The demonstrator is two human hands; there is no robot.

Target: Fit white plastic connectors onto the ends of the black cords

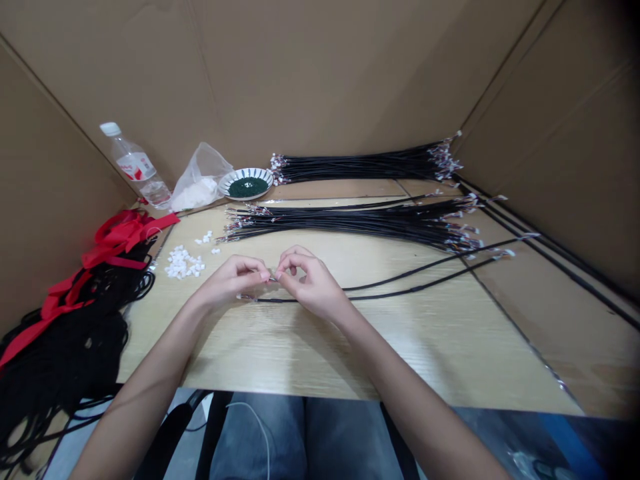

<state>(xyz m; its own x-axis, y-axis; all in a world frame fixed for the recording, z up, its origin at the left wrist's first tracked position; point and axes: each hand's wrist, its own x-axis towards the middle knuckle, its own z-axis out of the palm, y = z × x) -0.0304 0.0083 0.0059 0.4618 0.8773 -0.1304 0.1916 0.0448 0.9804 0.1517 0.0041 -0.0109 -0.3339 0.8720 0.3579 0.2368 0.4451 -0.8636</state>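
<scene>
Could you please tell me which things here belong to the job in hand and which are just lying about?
Likely the job:
wire end between the fingers
loose cable
nearer cable bundle
farther cable bundle
white pieces

Seemingly lying about:
bottle
perhaps the dish

Left fingers point(264, 275), right fingers point(283, 273) pinch end of black cable point(407, 273) — white pieces point(183, 263) nearby.

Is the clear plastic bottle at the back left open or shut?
Shut: a white cap sits on top of the clear plastic bottle. How tight it is, I cannot tell.
</scene>
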